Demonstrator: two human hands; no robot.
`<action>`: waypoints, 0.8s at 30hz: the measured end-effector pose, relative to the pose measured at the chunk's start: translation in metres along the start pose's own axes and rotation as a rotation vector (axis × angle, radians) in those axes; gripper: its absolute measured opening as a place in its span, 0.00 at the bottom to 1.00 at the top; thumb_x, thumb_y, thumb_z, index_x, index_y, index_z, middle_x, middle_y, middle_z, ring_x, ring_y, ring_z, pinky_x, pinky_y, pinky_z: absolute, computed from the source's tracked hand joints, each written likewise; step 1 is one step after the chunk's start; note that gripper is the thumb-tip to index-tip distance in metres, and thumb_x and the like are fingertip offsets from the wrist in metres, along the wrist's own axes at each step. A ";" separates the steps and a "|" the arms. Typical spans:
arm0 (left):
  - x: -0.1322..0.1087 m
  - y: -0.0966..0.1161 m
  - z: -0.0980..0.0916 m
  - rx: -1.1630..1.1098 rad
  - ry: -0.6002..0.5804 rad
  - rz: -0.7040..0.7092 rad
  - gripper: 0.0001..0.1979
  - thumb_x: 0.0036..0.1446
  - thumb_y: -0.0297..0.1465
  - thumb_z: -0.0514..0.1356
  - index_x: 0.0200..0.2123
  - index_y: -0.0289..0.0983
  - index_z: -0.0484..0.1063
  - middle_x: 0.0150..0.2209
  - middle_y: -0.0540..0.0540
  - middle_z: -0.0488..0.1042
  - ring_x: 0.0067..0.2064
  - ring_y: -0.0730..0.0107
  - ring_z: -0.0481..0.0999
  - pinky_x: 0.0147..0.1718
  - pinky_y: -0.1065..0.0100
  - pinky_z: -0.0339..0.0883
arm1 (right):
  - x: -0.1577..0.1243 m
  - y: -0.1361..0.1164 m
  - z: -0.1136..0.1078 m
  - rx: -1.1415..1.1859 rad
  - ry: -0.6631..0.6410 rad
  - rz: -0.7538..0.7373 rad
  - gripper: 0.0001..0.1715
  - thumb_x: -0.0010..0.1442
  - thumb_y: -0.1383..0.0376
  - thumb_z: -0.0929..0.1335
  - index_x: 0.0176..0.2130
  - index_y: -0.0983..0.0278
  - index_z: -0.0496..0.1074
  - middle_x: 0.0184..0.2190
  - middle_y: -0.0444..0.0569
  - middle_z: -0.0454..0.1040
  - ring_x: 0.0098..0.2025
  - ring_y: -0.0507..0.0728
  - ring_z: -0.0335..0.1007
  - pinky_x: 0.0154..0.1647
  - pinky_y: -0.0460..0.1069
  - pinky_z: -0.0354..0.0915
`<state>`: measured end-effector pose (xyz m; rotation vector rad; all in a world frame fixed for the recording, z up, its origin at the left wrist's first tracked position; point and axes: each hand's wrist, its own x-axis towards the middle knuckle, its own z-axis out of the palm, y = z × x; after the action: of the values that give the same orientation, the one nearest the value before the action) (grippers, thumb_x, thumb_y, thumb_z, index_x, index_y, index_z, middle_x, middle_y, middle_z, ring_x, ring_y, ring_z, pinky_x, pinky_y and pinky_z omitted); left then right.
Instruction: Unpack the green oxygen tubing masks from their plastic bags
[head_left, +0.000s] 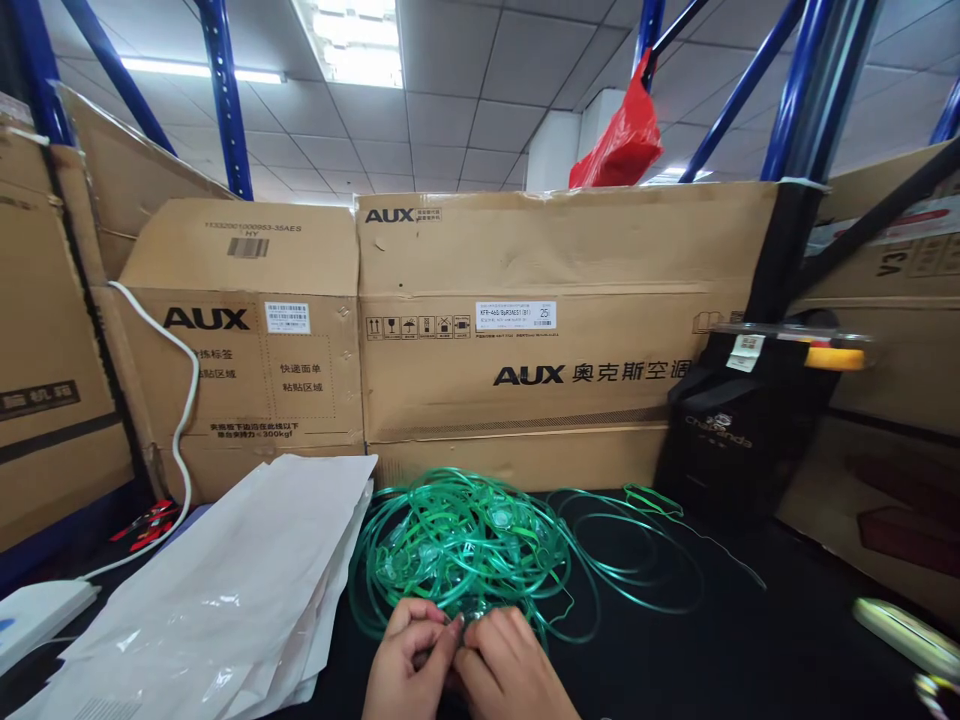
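Observation:
A tangled heap of green clear tubing lies on the black tabletop, with small clear plastic parts among its coils. At the near edge of the heap, my left hand is closed, thumb and forefinger pinched together. My right hand is closed right beside it, fingers curled in and fingertips nearly touching those of the left. A bit of clear material shows just behind the fingertips. What the fingers hold is hidden or too small to make out.
White plastic mailing bags are stacked at left, beside a white cable and a white device. Cardboard boxes wall the back. A black bag stands at right, and a yellow-green object lies near the right edge.

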<state>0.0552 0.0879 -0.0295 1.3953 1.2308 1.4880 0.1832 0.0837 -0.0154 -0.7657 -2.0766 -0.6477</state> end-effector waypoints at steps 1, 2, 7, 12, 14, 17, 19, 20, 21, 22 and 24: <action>-0.001 -0.001 0.002 0.017 0.001 0.003 0.27 0.42 0.53 0.58 0.13 0.34 0.72 0.28 0.46 0.64 0.28 0.69 0.68 0.22 0.72 0.64 | 0.000 -0.001 0.002 -0.011 0.002 -0.028 0.19 0.61 0.74 0.56 0.24 0.63 0.65 0.21 0.44 0.63 0.25 0.52 0.57 0.29 0.47 0.55; -0.001 -0.002 0.002 0.036 0.004 0.013 0.27 0.42 0.54 0.57 0.13 0.35 0.73 0.28 0.46 0.65 0.29 0.68 0.69 0.24 0.70 0.65 | 0.001 -0.002 0.003 -0.017 0.009 -0.051 0.20 0.61 0.75 0.55 0.23 0.63 0.65 0.21 0.44 0.62 0.24 0.51 0.57 0.30 0.47 0.55; 0.002 0.006 -0.005 0.135 0.052 0.114 0.24 0.44 0.53 0.57 0.17 0.38 0.77 0.37 0.42 0.69 0.42 0.57 0.69 0.44 0.59 0.62 | 0.004 -0.002 0.002 -0.054 0.050 -0.058 0.26 0.63 0.75 0.52 0.20 0.64 0.64 0.19 0.44 0.62 0.24 0.52 0.56 0.32 0.49 0.53; 0.006 0.015 -0.015 0.136 0.112 0.232 0.18 0.52 0.45 0.55 0.24 0.40 0.77 0.42 0.43 0.68 0.47 0.58 0.67 0.46 0.60 0.61 | 0.010 0.007 -0.012 -0.073 0.004 0.010 0.22 0.64 0.71 0.53 0.25 0.63 0.66 0.21 0.45 0.64 0.26 0.53 0.58 0.35 0.51 0.52; 0.006 0.018 -0.017 0.234 0.089 0.351 0.13 0.55 0.39 0.55 0.26 0.40 0.76 0.39 0.44 0.70 0.44 0.60 0.69 0.44 0.60 0.61 | 0.010 0.011 -0.015 -0.058 -0.038 0.009 0.21 0.64 0.70 0.53 0.25 0.63 0.65 0.22 0.45 0.64 0.26 0.53 0.58 0.35 0.51 0.52; 0.007 0.021 -0.019 0.439 -0.003 0.566 0.08 0.56 0.31 0.54 0.30 0.41 0.73 0.31 0.48 0.73 0.37 0.64 0.71 0.41 0.60 0.59 | 0.011 0.015 -0.020 -0.023 -0.125 0.014 0.19 0.64 0.69 0.54 0.25 0.64 0.64 0.24 0.46 0.64 0.27 0.53 0.58 0.33 0.50 0.52; 0.008 0.023 -0.021 0.525 -0.033 0.643 0.07 0.56 0.28 0.54 0.32 0.42 0.72 0.29 0.51 0.74 0.33 0.67 0.72 0.42 0.59 0.57 | 0.012 0.016 -0.023 -0.007 -0.169 0.024 0.17 0.63 0.69 0.56 0.25 0.64 0.64 0.25 0.46 0.65 0.27 0.53 0.58 0.31 0.49 0.53; 0.009 0.024 -0.022 0.556 -0.030 0.661 0.07 0.57 0.28 0.53 0.32 0.41 0.71 0.28 0.51 0.75 0.32 0.69 0.72 0.44 0.59 0.56 | 0.013 0.016 -0.025 -0.002 -0.179 0.027 0.17 0.63 0.68 0.56 0.25 0.64 0.64 0.25 0.45 0.64 0.27 0.53 0.59 0.31 0.49 0.53; 0.010 0.025 -0.023 0.587 -0.035 0.681 0.07 0.57 0.27 0.53 0.32 0.41 0.71 0.28 0.52 0.75 0.31 0.69 0.73 0.45 0.59 0.55 | 0.013 0.016 -0.026 0.001 -0.179 0.029 0.16 0.63 0.68 0.57 0.25 0.63 0.64 0.25 0.45 0.64 0.27 0.53 0.59 0.31 0.49 0.53; 0.011 0.026 -0.024 0.623 -0.046 0.707 0.07 0.57 0.27 0.53 0.32 0.41 0.70 0.28 0.52 0.75 0.31 0.70 0.73 0.45 0.59 0.55 | 0.014 0.016 -0.027 0.003 -0.175 0.027 0.16 0.63 0.68 0.57 0.25 0.63 0.64 0.24 0.45 0.64 0.27 0.53 0.59 0.31 0.48 0.53; 0.012 0.028 -0.026 0.696 -0.055 0.762 0.06 0.56 0.26 0.54 0.32 0.40 0.70 0.27 0.51 0.75 0.30 0.70 0.73 0.45 0.59 0.56 | 0.014 0.015 -0.026 0.004 -0.169 0.021 0.15 0.63 0.67 0.57 0.26 0.63 0.65 0.24 0.45 0.65 0.27 0.53 0.60 0.31 0.48 0.53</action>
<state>0.0307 0.0881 0.0019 2.5652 1.3131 1.5184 0.2008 0.0805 0.0130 -0.8647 -2.2189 -0.5840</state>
